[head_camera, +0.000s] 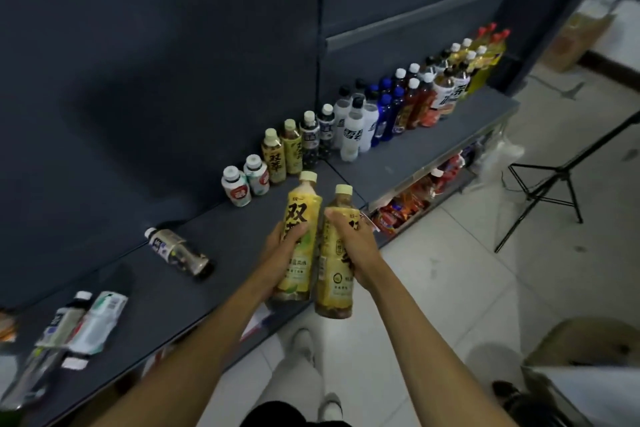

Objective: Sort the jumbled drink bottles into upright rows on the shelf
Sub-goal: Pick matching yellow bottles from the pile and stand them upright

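My left hand (282,250) grips a yellow tea bottle (300,215) with a cream cap, and my right hand (349,243) grips a second yellow tea bottle (337,291) beside it. Both are held upright above the front edge of the dark grey shelf (214,239). Behind them an upright row of bottles (363,118) runs along the shelf's back toward the far right. One dark bottle (178,250) lies on its side at the shelf's middle. Several more bottles (83,322) lie jumbled at the left end.
A lower shelf (408,204) holds red snack packets. A black tripod stand (547,184) is on the tiled floor at the right. A cardboard box (581,343) sits at the bottom right, another box (575,38) at the far end.
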